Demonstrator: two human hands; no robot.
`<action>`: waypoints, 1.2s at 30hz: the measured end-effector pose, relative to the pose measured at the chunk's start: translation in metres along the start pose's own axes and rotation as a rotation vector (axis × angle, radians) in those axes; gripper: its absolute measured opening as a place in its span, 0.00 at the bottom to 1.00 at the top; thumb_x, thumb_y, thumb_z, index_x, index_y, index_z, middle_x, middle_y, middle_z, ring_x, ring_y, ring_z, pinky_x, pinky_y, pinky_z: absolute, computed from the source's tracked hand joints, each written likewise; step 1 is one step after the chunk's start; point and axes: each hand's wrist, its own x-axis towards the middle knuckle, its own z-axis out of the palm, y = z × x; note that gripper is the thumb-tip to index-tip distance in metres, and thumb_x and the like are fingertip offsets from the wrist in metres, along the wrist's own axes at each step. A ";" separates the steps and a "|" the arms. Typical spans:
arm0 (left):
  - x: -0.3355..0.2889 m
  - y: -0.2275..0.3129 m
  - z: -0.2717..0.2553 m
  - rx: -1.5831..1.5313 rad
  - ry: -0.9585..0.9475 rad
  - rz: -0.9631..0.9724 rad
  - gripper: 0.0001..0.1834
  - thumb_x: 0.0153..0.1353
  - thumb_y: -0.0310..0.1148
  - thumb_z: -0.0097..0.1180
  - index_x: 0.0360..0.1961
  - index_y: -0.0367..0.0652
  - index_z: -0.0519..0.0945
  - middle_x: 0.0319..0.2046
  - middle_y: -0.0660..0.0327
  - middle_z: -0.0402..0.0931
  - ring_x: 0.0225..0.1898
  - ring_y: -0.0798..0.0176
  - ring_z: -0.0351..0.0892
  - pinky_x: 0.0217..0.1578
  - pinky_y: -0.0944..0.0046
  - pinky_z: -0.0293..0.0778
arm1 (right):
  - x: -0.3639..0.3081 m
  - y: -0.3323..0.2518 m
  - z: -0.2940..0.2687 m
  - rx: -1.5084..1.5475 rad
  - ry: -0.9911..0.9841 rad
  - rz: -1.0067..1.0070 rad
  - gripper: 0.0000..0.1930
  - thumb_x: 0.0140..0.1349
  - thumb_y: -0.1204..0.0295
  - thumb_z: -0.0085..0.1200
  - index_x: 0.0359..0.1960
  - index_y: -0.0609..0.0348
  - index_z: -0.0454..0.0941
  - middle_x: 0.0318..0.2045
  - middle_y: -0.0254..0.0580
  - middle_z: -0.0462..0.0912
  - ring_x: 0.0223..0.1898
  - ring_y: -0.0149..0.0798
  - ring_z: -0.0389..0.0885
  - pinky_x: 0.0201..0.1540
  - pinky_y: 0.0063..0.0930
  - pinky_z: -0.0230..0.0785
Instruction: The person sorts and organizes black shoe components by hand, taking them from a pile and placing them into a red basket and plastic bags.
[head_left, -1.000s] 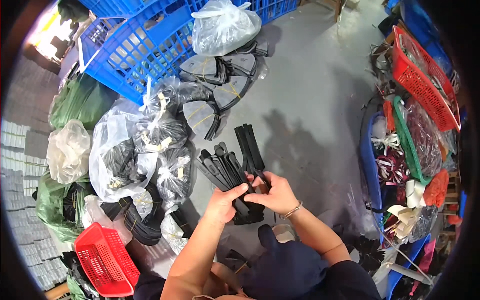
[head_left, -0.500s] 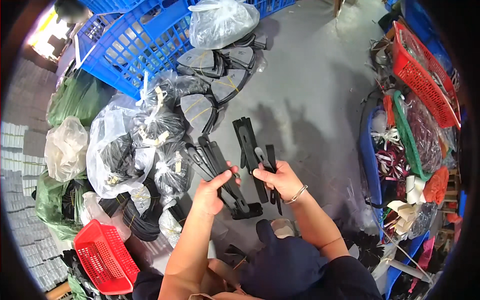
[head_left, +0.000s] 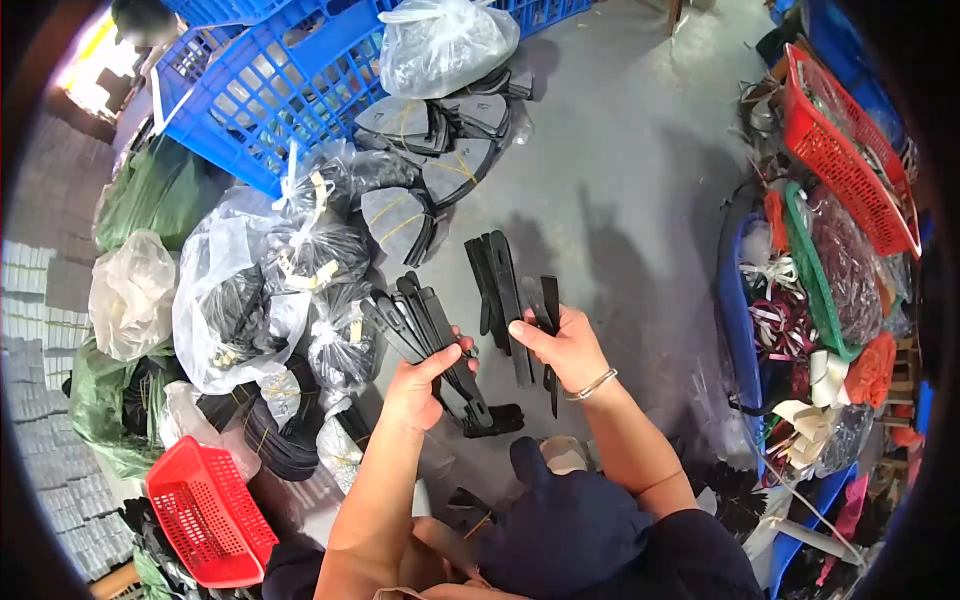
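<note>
My left hand (head_left: 428, 382) is closed around a fanned bunch of flat black strips (head_left: 410, 318), with the thumb on top. Some of these strips have rounded ends and slots, and their lower ends reach down to the right of the hand. In my right hand (head_left: 566, 348), thumb and fingers grip another spread of black strips (head_left: 505, 275), some long, some narrow and short. Both bunches are held over the grey floor, side by side with a gap between them. The fingers beneath each bunch are partly hidden.
Left of my hands lie clear bags of black pieces (head_left: 318, 250) and tied stacks of grey-black cut pieces (head_left: 398, 222). A blue crate (head_left: 270, 100) stands beyond them, and a red basket (head_left: 212, 515) sits near left. Along the right are another red basket (head_left: 850, 150) and a blue-rimmed bin (head_left: 735, 320).
The strips in my right hand have shifted: a long rounded one now stands out higher, and the narrow one sits farther up. My left hand has barely moved.
</note>
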 end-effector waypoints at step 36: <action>-0.160 0.216 -0.012 -0.037 -0.507 0.594 0.21 0.50 0.27 0.59 0.47 0.40 0.70 0.38 0.58 0.74 0.38 0.57 0.77 0.40 0.58 0.75 | -0.064 -0.209 0.269 -0.216 -0.475 -0.441 0.08 0.56 0.70 0.55 0.30 0.61 0.74 0.17 0.28 0.71 0.16 0.20 0.65 0.17 0.14 0.56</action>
